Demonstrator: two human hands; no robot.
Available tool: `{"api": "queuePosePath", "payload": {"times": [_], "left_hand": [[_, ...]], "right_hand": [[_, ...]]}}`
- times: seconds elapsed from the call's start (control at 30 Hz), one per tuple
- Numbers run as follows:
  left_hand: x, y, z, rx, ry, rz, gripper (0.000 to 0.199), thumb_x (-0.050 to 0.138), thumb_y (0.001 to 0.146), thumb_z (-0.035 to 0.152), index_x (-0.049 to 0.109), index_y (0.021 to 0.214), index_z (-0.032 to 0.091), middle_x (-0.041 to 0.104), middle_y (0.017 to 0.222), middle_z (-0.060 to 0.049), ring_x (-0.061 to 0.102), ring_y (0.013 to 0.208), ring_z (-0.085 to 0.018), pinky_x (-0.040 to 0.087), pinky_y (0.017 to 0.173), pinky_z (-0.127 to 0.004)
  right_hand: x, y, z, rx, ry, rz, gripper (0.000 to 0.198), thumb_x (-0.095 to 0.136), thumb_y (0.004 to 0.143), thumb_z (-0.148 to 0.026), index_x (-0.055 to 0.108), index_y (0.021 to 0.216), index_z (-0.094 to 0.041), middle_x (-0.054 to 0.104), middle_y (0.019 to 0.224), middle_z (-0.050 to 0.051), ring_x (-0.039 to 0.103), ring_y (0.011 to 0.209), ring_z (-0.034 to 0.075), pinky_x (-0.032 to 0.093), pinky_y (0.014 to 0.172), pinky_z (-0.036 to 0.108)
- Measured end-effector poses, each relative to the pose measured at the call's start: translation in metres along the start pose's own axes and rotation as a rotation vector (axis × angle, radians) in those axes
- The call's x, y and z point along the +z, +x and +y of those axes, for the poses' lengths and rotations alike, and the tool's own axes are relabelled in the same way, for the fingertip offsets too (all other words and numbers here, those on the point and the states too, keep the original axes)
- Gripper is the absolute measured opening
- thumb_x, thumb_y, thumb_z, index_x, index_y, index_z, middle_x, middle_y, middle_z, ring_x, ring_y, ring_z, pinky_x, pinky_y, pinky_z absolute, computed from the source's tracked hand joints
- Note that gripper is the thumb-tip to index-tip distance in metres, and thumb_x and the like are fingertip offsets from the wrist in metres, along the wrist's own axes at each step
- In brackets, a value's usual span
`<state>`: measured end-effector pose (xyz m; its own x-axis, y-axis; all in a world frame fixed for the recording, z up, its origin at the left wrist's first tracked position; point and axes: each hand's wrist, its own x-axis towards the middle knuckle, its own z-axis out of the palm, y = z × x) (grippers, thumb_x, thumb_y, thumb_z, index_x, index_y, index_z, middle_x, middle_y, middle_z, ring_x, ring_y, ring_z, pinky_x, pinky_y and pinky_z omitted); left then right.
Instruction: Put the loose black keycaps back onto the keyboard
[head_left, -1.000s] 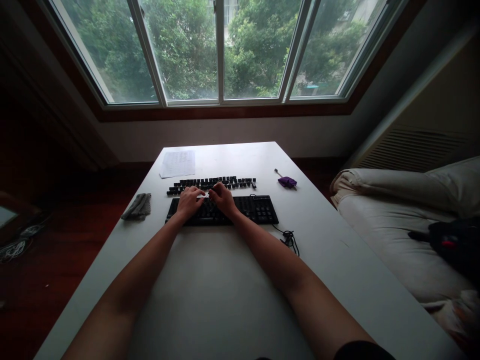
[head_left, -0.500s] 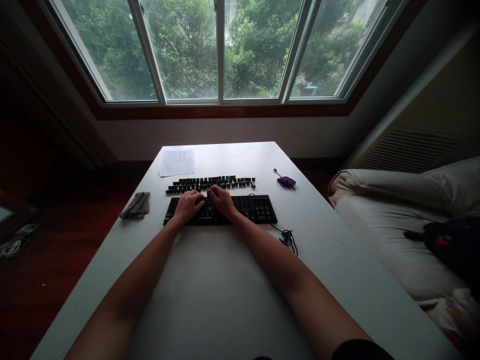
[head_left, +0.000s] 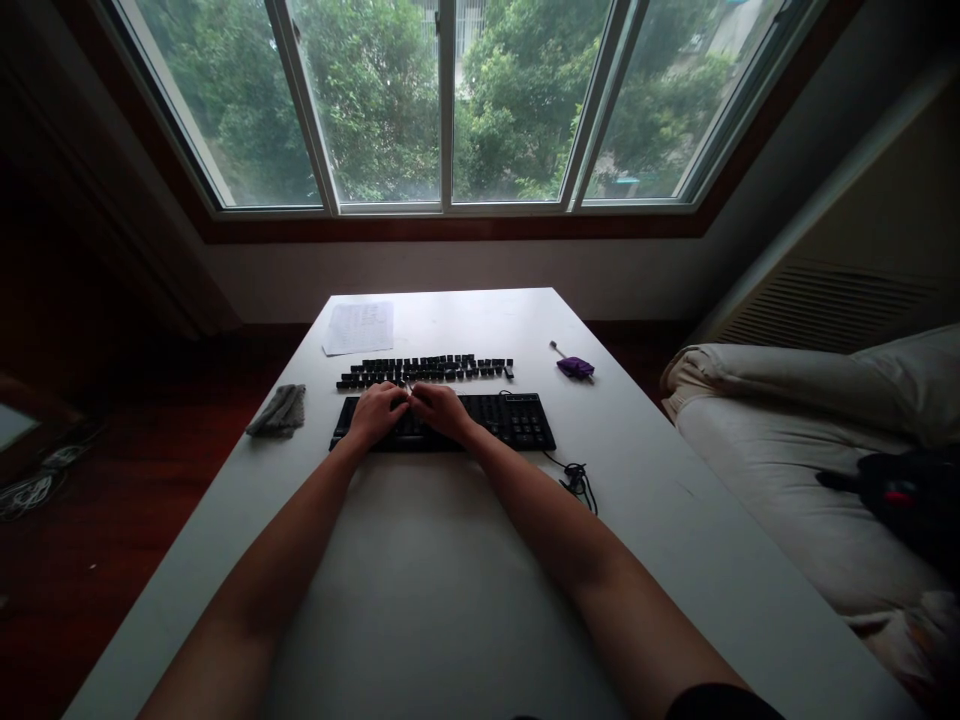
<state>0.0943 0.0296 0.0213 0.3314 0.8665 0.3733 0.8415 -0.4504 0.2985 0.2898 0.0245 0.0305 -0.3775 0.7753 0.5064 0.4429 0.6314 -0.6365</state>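
Observation:
A black keyboard (head_left: 504, 420) lies across the white table, partly covered by my hands. My left hand (head_left: 377, 411) rests over its left half, with fingers bent and thumb drawn in toward them. Beside it, my right hand (head_left: 441, 410) is closed in a pinch, its fingertips meeting those of my left hand above the keys. Whatever the fingertips hold is too small and dark to make out. Just behind the keyboard, loose black keycaps (head_left: 427, 369) stand in rows.
A grey cloth (head_left: 277, 411) lies left of the keyboard, and a printed paper sheet (head_left: 360, 328) at the table's far left. To the right are a purple cloth-like item (head_left: 575, 368), a thin brush-like stick (head_left: 556, 348) and a bundled black cable (head_left: 577, 481). A bed (head_left: 757, 480) stands alongside.
My right hand has come slightly left and down, so its fingertips now meet those of my left hand. The left hand has barely moved. The whole view has shifted a little.

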Motion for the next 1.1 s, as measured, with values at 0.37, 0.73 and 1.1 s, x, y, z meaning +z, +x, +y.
{"api": "queuePosePath", "payload": {"times": [0.37, 0.73, 1.1], "left_hand": [[-0.007, -0.003, -0.014, -0.041, -0.034, 0.016, 0.016, 0.062, 0.089, 0.034, 0.075, 0.096, 0.028, 0.069, 0.106, -0.005, 0.060, 0.102, -0.025, 0.046, 0.092, -0.039], [-0.003, -0.003, -0.025, -0.022, -0.040, 0.033, 0.016, 0.062, 0.088, 0.033, 0.074, 0.097, 0.026, 0.068, 0.105, -0.005, 0.060, 0.101, -0.026, 0.047, 0.090, -0.039], [-0.006, -0.004, -0.022, -0.006, -0.057, 0.032, 0.018, 0.059, 0.090, 0.033, 0.074, 0.098, 0.026, 0.069, 0.105, -0.005, 0.060, 0.100, -0.026, 0.046, 0.090, -0.040]], "right_hand": [[-0.006, -0.003, -0.009, -0.084, 0.039, 0.065, 0.005, 0.057, 0.083, -0.022, 0.061, 0.082, -0.020, 0.062, 0.080, 0.000, 0.051, 0.069, 0.013, 0.038, 0.068, 0.024], [0.006, 0.000, -0.004, -0.074, 0.148, -0.019, 0.014, 0.057, 0.086, -0.020, 0.068, 0.095, -0.019, 0.067, 0.083, 0.001, 0.056, 0.072, 0.013, 0.040, 0.068, 0.023], [0.001, 0.000, 0.001, 0.011, 0.274, 0.019, 0.017, 0.051, 0.090, -0.026, 0.066, 0.088, -0.018, 0.063, 0.075, -0.001, 0.054, 0.066, 0.012, 0.039, 0.065, 0.023]]}}
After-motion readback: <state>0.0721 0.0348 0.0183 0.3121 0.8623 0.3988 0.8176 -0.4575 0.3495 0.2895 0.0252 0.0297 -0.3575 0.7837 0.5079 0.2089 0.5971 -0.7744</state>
